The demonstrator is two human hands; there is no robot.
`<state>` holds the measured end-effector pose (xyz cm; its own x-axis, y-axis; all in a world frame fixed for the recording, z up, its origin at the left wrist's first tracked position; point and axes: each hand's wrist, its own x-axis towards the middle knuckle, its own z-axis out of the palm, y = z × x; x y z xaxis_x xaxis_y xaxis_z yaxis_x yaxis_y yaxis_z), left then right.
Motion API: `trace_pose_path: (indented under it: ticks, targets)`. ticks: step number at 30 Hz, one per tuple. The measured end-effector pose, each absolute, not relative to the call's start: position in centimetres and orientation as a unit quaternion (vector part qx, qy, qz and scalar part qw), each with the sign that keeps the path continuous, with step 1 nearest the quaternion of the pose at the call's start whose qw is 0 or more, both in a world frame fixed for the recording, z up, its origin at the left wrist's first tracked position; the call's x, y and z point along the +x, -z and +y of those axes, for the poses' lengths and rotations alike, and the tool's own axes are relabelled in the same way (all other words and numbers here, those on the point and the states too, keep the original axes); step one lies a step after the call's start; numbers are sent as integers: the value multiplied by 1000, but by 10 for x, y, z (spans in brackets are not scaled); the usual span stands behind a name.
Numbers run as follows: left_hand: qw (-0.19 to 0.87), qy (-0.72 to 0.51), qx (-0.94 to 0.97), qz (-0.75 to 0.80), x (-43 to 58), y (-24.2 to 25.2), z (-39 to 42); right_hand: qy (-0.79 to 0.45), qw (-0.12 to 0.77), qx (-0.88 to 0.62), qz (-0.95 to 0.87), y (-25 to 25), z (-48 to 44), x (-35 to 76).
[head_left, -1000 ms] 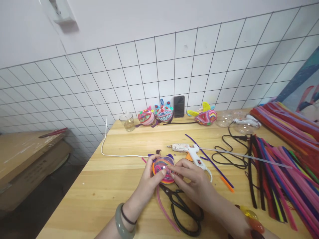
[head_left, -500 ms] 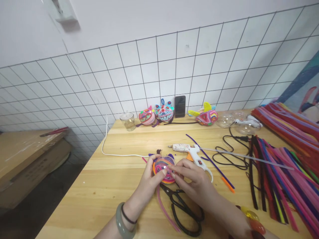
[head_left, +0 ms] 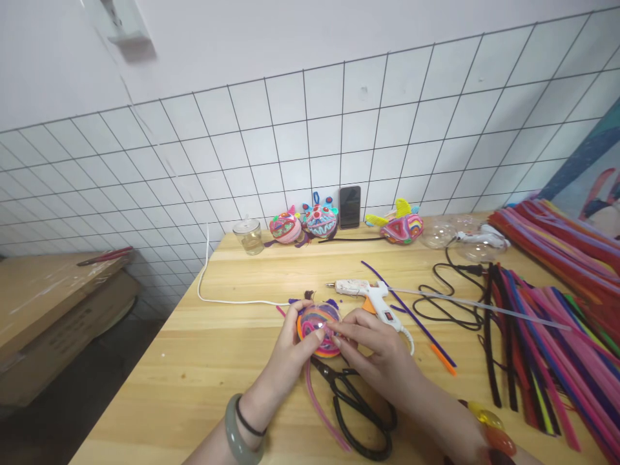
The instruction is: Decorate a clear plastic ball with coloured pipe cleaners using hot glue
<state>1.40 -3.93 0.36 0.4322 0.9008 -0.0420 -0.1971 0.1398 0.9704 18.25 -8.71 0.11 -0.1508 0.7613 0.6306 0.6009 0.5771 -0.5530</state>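
Close to the table's front, a clear plastic ball wrapped in colourful pipe cleaners (head_left: 320, 316) shows pink, orange and purple coils. My left hand (head_left: 296, 342) is closed round its left side, with the thumb on the front. On the right, the fingertips of my right hand (head_left: 372, 345) pinch together against the ball's surface; whatever lies between them is too small to make out. Black-handled scissors (head_left: 356, 400) lie under and beside my right hand. A pink pipe cleaner (head_left: 317, 403) trails on the table below the ball.
A white glue gun (head_left: 358, 289) lies just beyond my right hand. Pipe cleaners (head_left: 547, 336) are heaped at the right. Along the wall stand a lidded glass cup (head_left: 248, 237), decorated balls (head_left: 320, 221), a phone (head_left: 349, 206) and clear plastic balls (head_left: 438, 234). A cardboard box (head_left: 58, 297) is left of the table.
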Motion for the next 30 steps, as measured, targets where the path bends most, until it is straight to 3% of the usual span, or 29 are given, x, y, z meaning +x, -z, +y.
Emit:
trace_pose_path:
  ticks: [30]
  targets:
    - [673,-404,518,341,13,1,-38,-103,480,-445,-749,2,-86,183]
